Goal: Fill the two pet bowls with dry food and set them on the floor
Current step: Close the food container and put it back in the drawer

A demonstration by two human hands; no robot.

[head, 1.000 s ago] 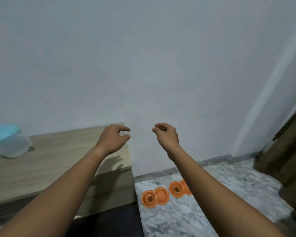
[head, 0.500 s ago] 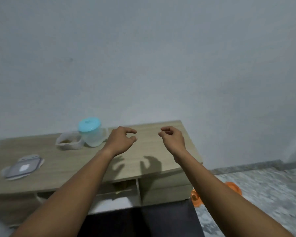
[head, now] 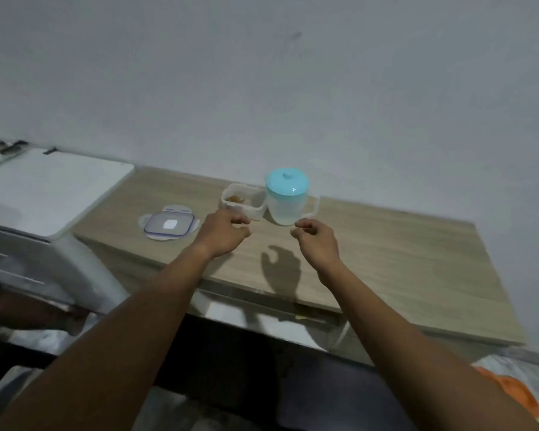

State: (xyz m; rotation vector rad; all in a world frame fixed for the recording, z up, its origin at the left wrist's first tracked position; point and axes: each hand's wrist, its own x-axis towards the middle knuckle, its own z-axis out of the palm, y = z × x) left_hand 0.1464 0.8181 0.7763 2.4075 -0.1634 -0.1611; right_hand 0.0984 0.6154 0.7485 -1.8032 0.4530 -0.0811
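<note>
A small clear food container (head: pixel 242 200) with brown dry food in it stands open on the wooden tabletop (head: pixel 386 259), against the wall. Its clear lid (head: pixel 169 224) lies flat to its left. My left hand (head: pixel 220 233) hovers just in front of the container, fingers loosely curled, holding nothing. My right hand (head: pixel 316 241) hovers in front of a clear jug with a turquoise lid (head: pixel 287 197), also loosely curled and holding nothing. Part of an orange pet bowl (head: pixel 515 391) shows on the floor at the bottom right, beside my right forearm.
A white appliance (head: pixel 50 188) with a flat top stands left of the table. Under the tabletop there is an open drawer front (head: pixel 262 318). A grey wall runs behind everything.
The view has swung left from the floor and bowls to the table. Both hands have come nearer to the container and the jug, still holding nothing.
</note>
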